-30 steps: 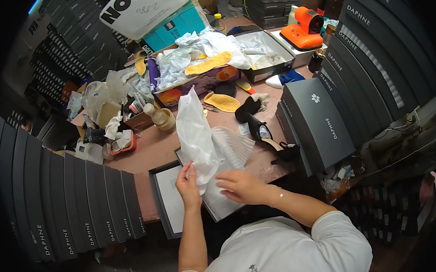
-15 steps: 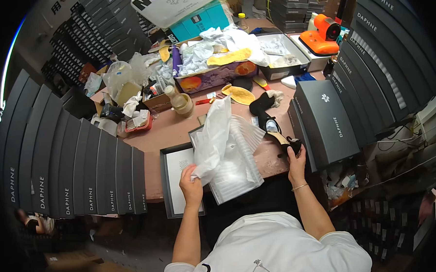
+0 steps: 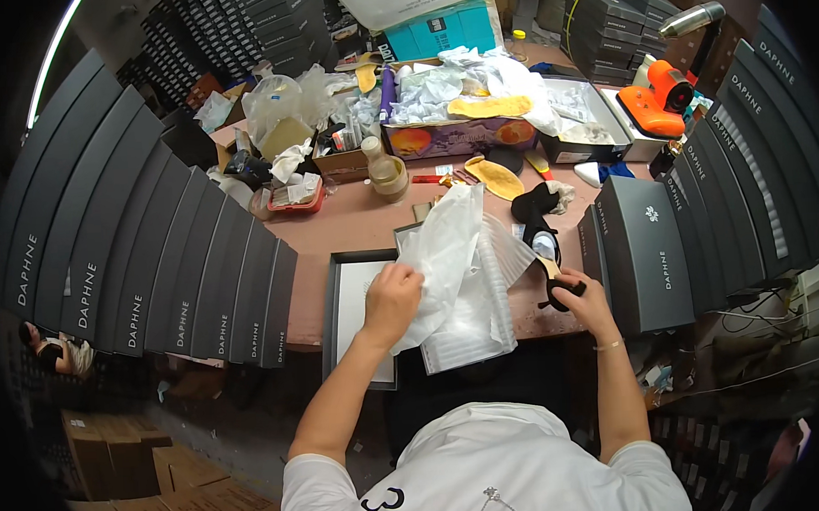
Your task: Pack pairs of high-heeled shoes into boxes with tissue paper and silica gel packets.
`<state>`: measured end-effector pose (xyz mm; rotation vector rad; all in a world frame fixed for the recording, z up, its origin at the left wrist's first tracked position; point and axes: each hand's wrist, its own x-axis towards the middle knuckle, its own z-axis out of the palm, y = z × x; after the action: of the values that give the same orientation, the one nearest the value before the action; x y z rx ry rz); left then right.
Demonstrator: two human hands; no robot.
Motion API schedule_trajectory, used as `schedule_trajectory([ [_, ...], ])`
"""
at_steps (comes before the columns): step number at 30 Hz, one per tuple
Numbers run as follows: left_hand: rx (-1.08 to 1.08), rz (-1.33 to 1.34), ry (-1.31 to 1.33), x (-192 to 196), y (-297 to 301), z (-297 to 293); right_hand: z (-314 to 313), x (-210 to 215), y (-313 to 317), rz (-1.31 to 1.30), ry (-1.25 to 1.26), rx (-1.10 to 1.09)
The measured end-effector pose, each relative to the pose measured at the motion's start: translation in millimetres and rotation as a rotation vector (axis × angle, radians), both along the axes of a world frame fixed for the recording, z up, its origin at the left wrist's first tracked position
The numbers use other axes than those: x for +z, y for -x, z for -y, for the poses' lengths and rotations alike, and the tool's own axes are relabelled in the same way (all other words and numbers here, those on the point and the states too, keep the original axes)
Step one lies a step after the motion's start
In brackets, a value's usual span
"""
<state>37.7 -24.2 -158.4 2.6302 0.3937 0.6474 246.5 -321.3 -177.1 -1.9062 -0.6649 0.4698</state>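
My left hand (image 3: 394, 302) is closed on a sheet of white tissue paper (image 3: 446, 249), lifted over an open shoe box. Inside that box lies translucent ribbed packing wrap (image 3: 473, 339). My right hand (image 3: 587, 299) grips one end of a black shoe (image 3: 565, 294) with a beige insole, at the right of the box. Just beyond, a second black shoe (image 3: 539, 200) rests on the table with crumpled paper at its end; where the two meet is hard to make out. A dark grey box part (image 3: 389, 381) with a white inside lies left of the open box.
Tall stacks of dark grey shoe boxes stand at the left (image 3: 168, 266) and right (image 3: 647, 254). Behind are a glue bottle (image 3: 387, 176), a purple carton (image 3: 441, 137) heaped with paper, yellow insoles (image 3: 496, 179) and an orange device (image 3: 656, 108).
The view has shifted, so the table sits farther right. My left hand has moved over the box's left part with the tissue paper; my right hand still holds the shoe, its wrist more bent.
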Motion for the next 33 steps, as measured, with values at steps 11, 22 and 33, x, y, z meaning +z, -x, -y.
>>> schedule_trajectory([
  [11,0.445,0.757,1.398,19.0,-52.9,56.6,29.5,112.8,105.9,-0.799,-0.487,0.395],
  [22,0.541,0.384,0.404,-72.4,82.2,55.8,-2.1,64.1,112.6,-0.106,0.023,0.379],
  [33,0.062,0.242,0.689,47.0,11.3,51.3,-28.5,58.4,126.1,-1.232,-0.655,0.068],
])
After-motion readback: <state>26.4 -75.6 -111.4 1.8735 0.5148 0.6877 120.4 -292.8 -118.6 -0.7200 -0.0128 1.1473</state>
